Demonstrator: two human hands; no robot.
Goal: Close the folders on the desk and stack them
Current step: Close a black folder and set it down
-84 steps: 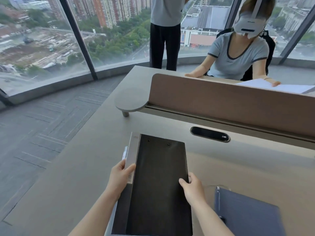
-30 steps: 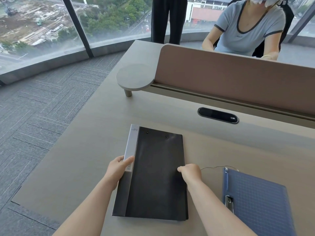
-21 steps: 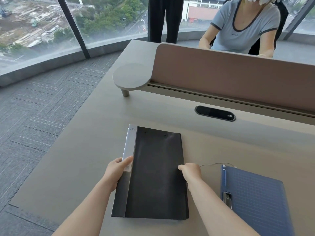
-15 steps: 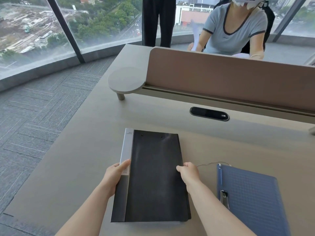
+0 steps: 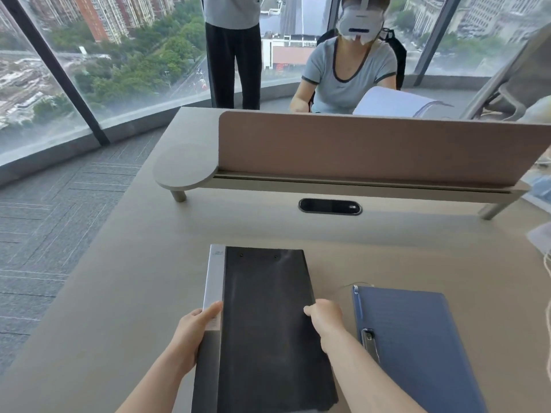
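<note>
Now the closed black folder (image 5: 268, 329) lies flat between left hand (image 5: 193, 332) and right hand (image 5: 325, 317).

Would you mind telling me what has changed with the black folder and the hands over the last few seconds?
The black folder, earlier tilted up toward the camera, now lies flat and closed on the desk. The left hand still grips its spine edge, the right hand its open edge. The blue folder stays put alongside.

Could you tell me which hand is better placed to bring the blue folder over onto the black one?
Right. The right hand grips the black folder's right edge, close beside the blue folder. The left hand holds the spine on the far side.
</note>
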